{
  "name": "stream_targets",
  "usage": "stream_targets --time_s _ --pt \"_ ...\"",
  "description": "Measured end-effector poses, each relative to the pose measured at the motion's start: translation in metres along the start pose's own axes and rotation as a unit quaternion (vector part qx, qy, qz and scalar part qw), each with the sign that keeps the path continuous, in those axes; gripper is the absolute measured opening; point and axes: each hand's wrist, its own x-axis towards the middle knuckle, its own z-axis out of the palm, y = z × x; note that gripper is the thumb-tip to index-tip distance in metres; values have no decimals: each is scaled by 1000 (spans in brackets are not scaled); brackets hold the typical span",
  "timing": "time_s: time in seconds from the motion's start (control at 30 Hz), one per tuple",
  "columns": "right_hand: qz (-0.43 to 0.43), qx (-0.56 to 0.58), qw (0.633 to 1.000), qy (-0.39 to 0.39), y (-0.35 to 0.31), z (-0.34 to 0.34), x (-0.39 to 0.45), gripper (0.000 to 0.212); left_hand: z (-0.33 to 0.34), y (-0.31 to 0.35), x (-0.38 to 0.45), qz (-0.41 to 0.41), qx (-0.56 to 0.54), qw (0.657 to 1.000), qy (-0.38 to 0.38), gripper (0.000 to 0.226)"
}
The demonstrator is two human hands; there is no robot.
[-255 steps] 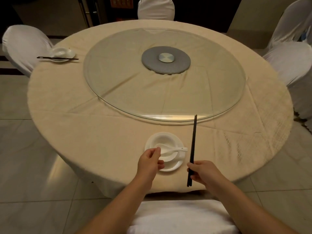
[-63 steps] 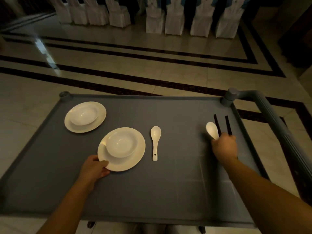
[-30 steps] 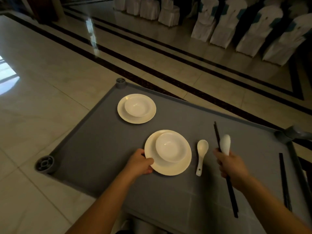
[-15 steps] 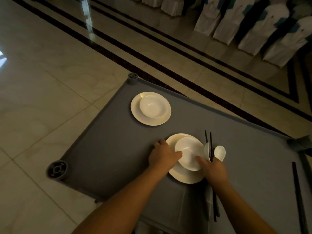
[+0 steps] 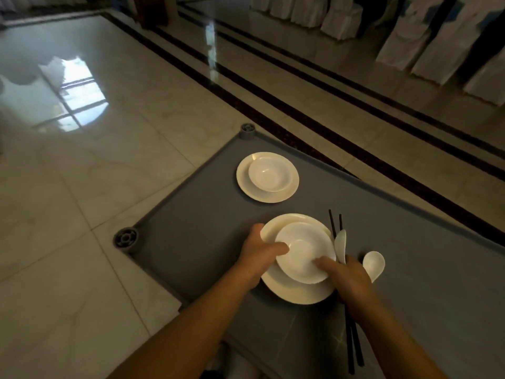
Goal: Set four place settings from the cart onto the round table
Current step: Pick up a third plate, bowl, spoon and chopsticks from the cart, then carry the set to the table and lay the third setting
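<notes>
Both hands grip the near plate; right hand also pinches chopsticks.

The cart top is looking like matt grey plastic, smooth, with a moulded rim. The two plates and the bowls are showing a glazed white ceramic, softly shining. The spoons are appearing of the same glossy white ceramic. The chopsticks are looking dark and matt. The floor is shining like polished stone tiles, reflecting a window. The chair covers are looking like white cloth.
</notes>
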Motion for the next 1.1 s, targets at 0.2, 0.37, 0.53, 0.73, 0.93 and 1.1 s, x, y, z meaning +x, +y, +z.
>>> stream_targets --time_s 0.2,0.37,0.53,0.73,0.93,1.1 --pt "-41 -32 991 -126 -23 23 -7 32 -28 -1 -38 26 -30 991 129 52" --pt "-87 -85 967 -224 -65 91 -43 55 -97 6 -101 59 -80 963 251 51" --pt "-205 -137 912 -328 -101 181 -112 33 -182 5 -183 114 -157 911 364 50" --pt "-269 -213 848 -404 -104 301 -209 15 -281 -38 -272 134 -249 830 481 41" --pt "-300 -249 787 -479 -74 423 -318 17 -385 -99 -363 128 -280 761 571 47" --pt "-313 -291 722 -544 -33 524 -399 12 -457 -147 -441 106 -286 708 637 52"
